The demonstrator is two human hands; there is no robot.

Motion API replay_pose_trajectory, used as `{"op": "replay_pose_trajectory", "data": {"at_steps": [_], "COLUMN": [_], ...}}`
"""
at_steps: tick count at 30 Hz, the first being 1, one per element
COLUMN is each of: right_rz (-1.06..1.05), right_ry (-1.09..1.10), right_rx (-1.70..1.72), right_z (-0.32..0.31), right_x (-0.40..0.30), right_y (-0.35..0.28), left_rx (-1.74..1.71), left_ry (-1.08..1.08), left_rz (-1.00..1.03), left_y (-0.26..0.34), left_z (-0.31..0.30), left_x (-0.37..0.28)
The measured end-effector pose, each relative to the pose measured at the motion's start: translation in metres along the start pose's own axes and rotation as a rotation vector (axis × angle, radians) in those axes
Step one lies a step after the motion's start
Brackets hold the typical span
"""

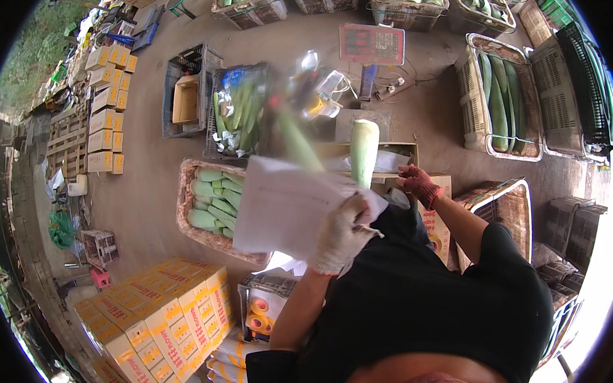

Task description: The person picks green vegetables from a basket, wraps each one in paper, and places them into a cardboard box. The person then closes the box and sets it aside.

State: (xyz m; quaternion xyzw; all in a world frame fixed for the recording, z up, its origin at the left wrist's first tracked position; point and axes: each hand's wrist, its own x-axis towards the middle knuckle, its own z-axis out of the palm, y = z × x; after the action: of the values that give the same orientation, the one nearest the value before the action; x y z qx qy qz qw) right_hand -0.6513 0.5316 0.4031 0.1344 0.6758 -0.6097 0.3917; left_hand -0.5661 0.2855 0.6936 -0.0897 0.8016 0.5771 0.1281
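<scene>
My left hand (341,237), in a whitish knit work glove, grips a sheet of white paper (281,209) by its near right corner. A thick pale green stalk vegetable (364,148) stands up just beyond that hand; whether the hand touches it is hidden. A second, blurred green stalk (299,142) shows behind the paper. My right hand (419,183), in a red knit glove, is at the near right corner of an open cardboard box (412,151), its fingers apart and nothing seen in them. White wrapped pieces (391,161) lie in the box.
Crates of green vegetables stand at left (183,199), ahead (256,13) and right (534,125). A platform scale with a red display (372,45) is beyond the box. Stacked printed cartons (162,326) stand near left, by a crate with yellow tape rolls (258,306).
</scene>
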Motion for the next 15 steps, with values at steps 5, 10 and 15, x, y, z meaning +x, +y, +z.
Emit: {"op": "replay_pose_trajectory", "data": {"at_steps": [5,10,15], "right_rz": [-0.312,-0.13,0.148], "right_ry": [0.075,0.548,0.802], "right_rx": [0.108,-0.317,-0.575], "right_z": [-0.024,-0.107,-0.134], "right_x": [0.021,-0.029,-0.069], "right_y": [-0.001,-0.018,0.026], "left_rx": [-0.237,-0.79,-1.434], "left_ry": [-0.367,-0.616,-0.606], "left_rz": [0.35,-0.009,-0.527], "left_y": [-0.001,-0.04,-0.132], "left_z": [-0.02,-0.077,-0.058], "left_x": [0.033,0.055,0.078]}}
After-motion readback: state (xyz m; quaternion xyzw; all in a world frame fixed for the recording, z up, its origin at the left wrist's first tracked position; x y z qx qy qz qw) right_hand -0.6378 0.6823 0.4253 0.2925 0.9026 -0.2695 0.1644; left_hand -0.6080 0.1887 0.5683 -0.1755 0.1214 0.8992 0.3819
